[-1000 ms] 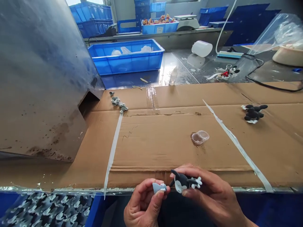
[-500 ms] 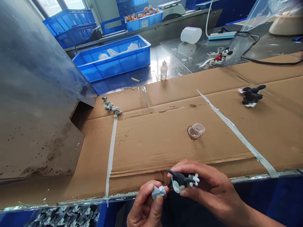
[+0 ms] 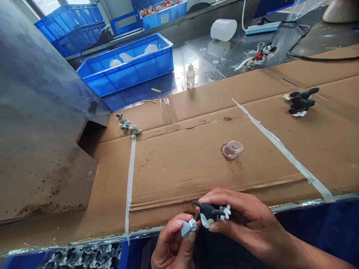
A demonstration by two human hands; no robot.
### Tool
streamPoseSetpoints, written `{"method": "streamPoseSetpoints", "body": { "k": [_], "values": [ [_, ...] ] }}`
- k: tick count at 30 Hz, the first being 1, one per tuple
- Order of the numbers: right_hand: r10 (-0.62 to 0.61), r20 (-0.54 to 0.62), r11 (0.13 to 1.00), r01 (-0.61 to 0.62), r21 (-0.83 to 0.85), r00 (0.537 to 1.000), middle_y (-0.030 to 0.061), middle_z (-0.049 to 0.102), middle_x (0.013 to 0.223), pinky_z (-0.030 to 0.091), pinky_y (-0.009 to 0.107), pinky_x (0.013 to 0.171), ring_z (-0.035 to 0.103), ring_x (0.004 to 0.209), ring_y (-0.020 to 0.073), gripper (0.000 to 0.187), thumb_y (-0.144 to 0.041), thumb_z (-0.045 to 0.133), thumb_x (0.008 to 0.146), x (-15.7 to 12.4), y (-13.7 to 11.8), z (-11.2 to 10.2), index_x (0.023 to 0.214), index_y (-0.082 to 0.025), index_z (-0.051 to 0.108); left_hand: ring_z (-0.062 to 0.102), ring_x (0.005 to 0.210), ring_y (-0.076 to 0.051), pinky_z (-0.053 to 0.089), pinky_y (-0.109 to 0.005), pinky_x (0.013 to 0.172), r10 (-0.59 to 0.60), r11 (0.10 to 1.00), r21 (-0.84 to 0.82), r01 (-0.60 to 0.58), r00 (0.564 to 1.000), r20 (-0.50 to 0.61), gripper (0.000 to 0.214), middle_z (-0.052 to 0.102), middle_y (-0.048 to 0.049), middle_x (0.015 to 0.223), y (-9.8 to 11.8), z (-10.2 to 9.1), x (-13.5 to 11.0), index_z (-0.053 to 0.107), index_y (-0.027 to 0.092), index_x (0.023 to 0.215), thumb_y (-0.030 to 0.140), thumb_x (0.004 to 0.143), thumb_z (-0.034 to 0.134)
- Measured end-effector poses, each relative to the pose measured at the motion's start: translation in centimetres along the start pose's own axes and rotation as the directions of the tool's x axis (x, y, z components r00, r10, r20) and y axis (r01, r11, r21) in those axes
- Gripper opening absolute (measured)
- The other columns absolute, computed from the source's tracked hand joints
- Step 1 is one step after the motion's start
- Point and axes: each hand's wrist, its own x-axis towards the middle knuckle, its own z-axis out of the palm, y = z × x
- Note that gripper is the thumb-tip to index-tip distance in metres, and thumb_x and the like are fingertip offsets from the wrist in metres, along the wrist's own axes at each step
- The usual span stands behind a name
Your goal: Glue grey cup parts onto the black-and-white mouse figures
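Observation:
Between the thumb and fingers of my left hand [image 3: 174, 243] is a small light-grey, cone-shaped toy part [image 3: 188, 228] with a white end. My right hand [image 3: 244, 220] pinches a black-and-white toy figure body [image 3: 207, 216] that has black limbs and a white hand at its right side. Both parts are close together above the table's front edge. A black limb of the body comes right up to the grey part; whether they touch I cannot tell.
Cardboard [image 3: 179, 168] covers the table. On it are a round clear dish [image 3: 231, 150], grey toy parts [image 3: 129, 126], black figure bodies [image 3: 301, 101] and a dropper bottle [image 3: 190, 76]. Behind stands a blue crate [image 3: 129, 71]; a metal housing [image 3: 42, 130] rises at left. Below lies a bin of grey parts [image 3: 84, 257].
The view has tilted and shifted slightly. The right hand's figure body has come a little left, nearer the grey part. Both hands keep their holds.

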Motion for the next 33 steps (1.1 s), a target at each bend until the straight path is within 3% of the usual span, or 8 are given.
{"method": "streamPoseSetpoints", "body": {
  "k": [7, 26, 33],
  "values": [
    [0.004, 0.018, 1.000, -0.004, -0.029, 1.000, -0.0023, 0.075, 0.099, 0.055, 0.018, 0.081, 0.072, 0.087, 0.0115, 0.030, -0.017, 0.073, 0.095, -0.25, 0.33, -0.08, 0.122, -0.029, 0.068, 0.078, 0.073, -0.011, 0.063, -0.014, 0.075, 0.024, 1.000, 0.006, -0.024, 0.999, 0.023, 0.027, 0.082, 0.0042, 0.085, -0.10, 0.09, -0.06, 0.081, 0.026, 0.091, 0.026, 0.069, 0.097],
    [-0.041, 0.036, 0.997, 0.043, -0.070, 0.999, 0.0016, 0.076, 0.099, 0.056, 0.016, 0.083, 0.073, 0.089, 0.0116, 0.024, -0.014, 0.072, 0.096, 0.06, -0.02, -0.06, 0.118, -0.021, 0.068, 0.077, 0.076, -0.008, 0.061, -0.012, 0.082, 0.037, 0.998, 0.042, -0.039, 0.999, 0.035, 0.026, 0.082, 0.0063, 0.087, 0.17, 0.13, -0.04, 0.082, 0.027, 0.092, 0.026, 0.070, 0.096],
    [-0.111, 0.033, 0.981, 0.115, -0.158, 0.993, 0.0012, 0.078, 0.099, 0.056, 0.014, 0.087, 0.074, 0.093, 0.0111, 0.020, -0.022, 0.068, 0.100, 0.07, -0.03, -0.02, 0.120, -0.023, 0.066, 0.076, 0.076, -0.009, 0.061, -0.013, 0.077, 0.161, 0.978, 0.112, -0.175, 0.980, 0.118, 0.022, 0.082, 0.0057, 0.088, -0.35, -0.53, 0.41, 0.082, 0.028, 0.096, 0.027, 0.076, 0.092]
  ]
}}
